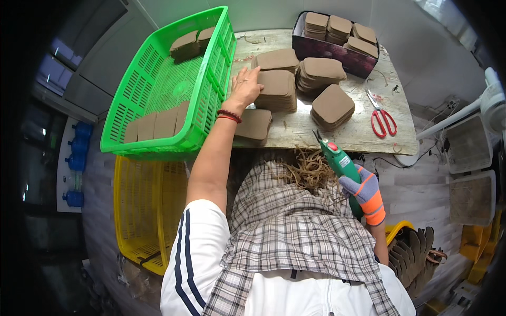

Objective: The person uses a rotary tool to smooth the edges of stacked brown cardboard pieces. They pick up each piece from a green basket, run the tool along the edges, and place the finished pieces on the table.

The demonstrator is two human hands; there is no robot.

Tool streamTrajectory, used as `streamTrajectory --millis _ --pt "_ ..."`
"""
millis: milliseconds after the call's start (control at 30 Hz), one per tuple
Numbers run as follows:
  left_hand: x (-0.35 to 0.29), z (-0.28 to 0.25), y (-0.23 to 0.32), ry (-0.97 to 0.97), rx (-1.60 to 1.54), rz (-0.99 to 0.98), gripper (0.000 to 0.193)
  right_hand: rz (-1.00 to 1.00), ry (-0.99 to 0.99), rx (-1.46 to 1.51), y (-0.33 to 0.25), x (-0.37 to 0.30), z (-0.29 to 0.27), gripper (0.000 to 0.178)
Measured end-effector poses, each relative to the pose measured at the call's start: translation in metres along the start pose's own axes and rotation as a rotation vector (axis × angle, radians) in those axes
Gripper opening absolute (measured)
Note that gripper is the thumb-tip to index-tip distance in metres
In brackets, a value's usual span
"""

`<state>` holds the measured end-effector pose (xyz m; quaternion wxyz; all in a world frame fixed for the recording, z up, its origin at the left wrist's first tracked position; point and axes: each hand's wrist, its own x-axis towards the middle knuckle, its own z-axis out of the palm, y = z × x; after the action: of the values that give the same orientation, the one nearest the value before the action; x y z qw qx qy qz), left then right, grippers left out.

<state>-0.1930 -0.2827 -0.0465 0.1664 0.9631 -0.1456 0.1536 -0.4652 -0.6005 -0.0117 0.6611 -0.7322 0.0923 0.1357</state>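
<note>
Across the lap, brown scraps (305, 171) lie tangled on the checked apron (300, 218). Just beside them the gloved right hand (363, 189) is wrapped round a green cutter (348, 171), blades toward the table (295, 137). A dipping cutter could nick the apron, because its blades sit so near. On the table, the bare left hand (244, 88) rests loosely bent fingers at the left side of a stack (276, 90) of brown pieces; whether they pinch any cannot be told. A careless tug might topple it, loosely piled as it looks. Beyond, a dark box (329, 50) holds more. The cutter's pale label is too small to read.
</note>
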Motion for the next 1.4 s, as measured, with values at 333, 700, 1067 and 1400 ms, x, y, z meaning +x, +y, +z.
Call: streamTrajectory --millis 333,700,1067,1400 --pt "0.001 -0.034 0.025 0.12 -0.112 0.018 0.039 -0.027 0.013 -0.034 0.002 0.003 -0.005 0.039" --pt "-0.068 -0.03 0.124 0.24 -2.093 -0.452 0.032 -0.11 0.176 -0.025 -0.007 -0.001 0.005 0.036" --pt "-0.082 -0.005 0.183 0.157 -2.547 -0.516 0.036 -0.106 0.199 0.081 -0.025 -0.011 0.004 0.028" --pt "-0.102 0.012 0.197 0.004 -2.459 -0.485 0.033 -0.136 0.242 0.101 -0.031 -0.013 0.003 0.028"
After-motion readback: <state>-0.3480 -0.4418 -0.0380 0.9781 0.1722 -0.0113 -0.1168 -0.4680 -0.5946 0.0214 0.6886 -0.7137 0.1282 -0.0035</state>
